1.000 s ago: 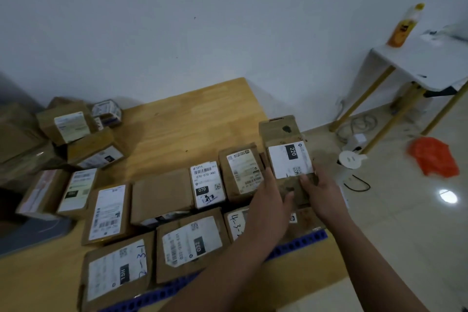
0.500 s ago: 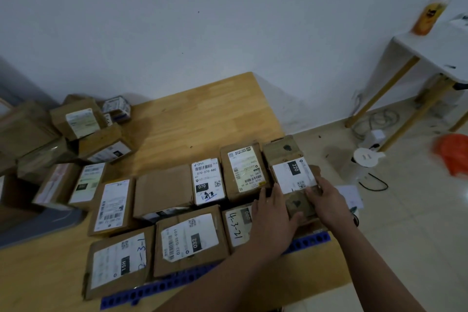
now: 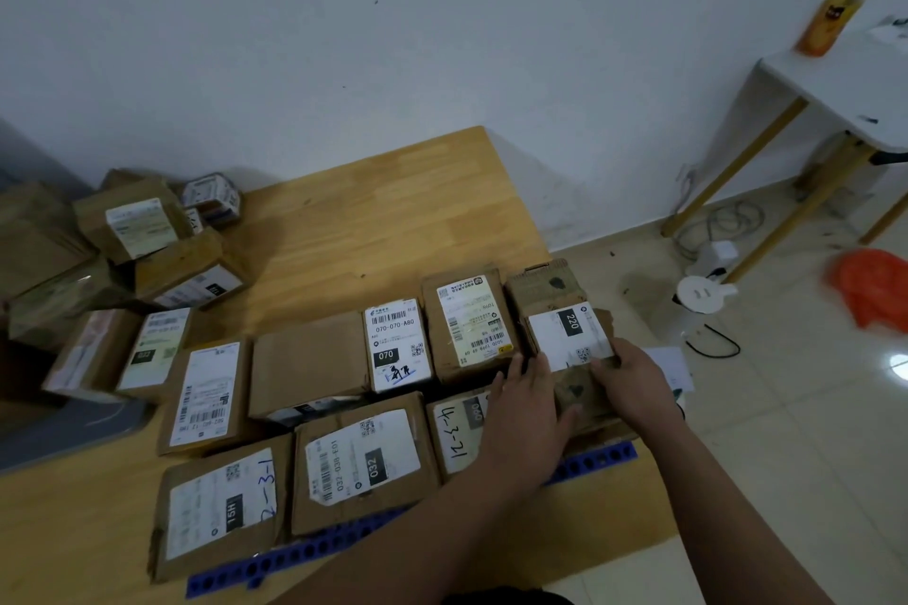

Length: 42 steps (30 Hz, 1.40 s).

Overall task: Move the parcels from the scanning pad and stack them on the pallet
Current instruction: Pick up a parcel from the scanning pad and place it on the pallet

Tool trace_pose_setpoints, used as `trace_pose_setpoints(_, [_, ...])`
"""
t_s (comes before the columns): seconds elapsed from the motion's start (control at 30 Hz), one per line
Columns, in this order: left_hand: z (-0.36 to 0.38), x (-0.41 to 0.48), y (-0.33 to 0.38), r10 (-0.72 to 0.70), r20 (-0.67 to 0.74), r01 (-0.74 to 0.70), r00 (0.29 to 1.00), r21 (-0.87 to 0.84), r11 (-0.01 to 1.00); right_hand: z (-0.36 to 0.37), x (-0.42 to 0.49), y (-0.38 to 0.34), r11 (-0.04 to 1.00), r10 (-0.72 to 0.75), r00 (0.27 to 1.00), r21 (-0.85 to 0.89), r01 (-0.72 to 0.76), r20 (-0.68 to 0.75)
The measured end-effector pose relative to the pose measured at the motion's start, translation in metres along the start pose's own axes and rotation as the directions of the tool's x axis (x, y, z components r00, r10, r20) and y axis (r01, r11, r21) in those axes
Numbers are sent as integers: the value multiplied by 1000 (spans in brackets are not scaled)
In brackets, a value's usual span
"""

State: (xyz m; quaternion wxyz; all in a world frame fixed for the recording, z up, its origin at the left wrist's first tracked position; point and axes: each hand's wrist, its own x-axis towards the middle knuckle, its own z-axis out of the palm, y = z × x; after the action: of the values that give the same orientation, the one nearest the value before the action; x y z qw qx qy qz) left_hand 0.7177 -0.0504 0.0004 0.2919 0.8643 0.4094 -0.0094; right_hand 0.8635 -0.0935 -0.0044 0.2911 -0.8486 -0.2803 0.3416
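Note:
A brown parcel labelled 220 (image 3: 565, 334) lies at the right end of the back row of parcels on the blue pallet (image 3: 304, 555). My left hand (image 3: 528, 413) holds its left near side, thumb on the top. My right hand (image 3: 634, 383) grips its right near corner, fingers curled over the top. Beside it lie a parcel with a tall white label (image 3: 469, 319) and parcel 070 (image 3: 395, 344). The front row holds parcels 15H (image 3: 221, 506), 032 (image 3: 363, 457) and one marked 4-3-21 (image 3: 462, 427), partly under my left hand. The grey scanning pad (image 3: 73, 427) sits at the left.
A loose pile of parcels (image 3: 132, 226) lies at the wooden table's (image 3: 383, 221) back left. On the floor to the right are a white side table (image 3: 845, 84) with an orange bottle (image 3: 835, 10), an orange bag (image 3: 874, 295), a white device (image 3: 702, 295) and cables.
Both hands brought parcel 220 down from above the row and set it at the right end of the back row, next to the tall-label parcel.

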Motion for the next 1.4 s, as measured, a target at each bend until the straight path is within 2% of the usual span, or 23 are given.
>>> trace_pose_setpoints(0.33, [1,0,-6,19,39,-20,999,24,1000,7,-6,-7,998,-35,999,-50,33,-37])
trace_pose_setpoints(0.43, [0,-2,-7,4,37,-4,999,2,1000,6,-6,-7,993,-43,994,-110,33,-97])
trace_pose_setpoints(0.53, [-3,-3,-11,-3,0,3,1000,-3,1000,8,-8,-13,981,-118,977,-176,87,-178])
trace_pose_setpoints(0.63, [-12,-6,-19,-37,-46,36,998,-26,999,15,-11,-21,940,-273,926,-274,201,-259])
trace_pose_setpoints(0.7, [-19,-9,-26,-64,-67,62,996,-38,997,21,-13,-27,924,-322,906,-302,237,-276])
trace_pose_setpoints(1.03, [-48,-32,-62,-136,-124,121,983,-126,985,64,-25,-60,860,-331,929,-459,224,-168])
trace_pose_setpoints(1.23, [-85,-60,-109,-251,-199,205,947,-224,953,108,-45,-104,836,-387,918,-452,311,-83])
trace_pose_setpoints(1.4, [-107,-98,-160,-272,-272,191,923,-287,939,165,-69,-146,811,-464,886,-407,420,-10])
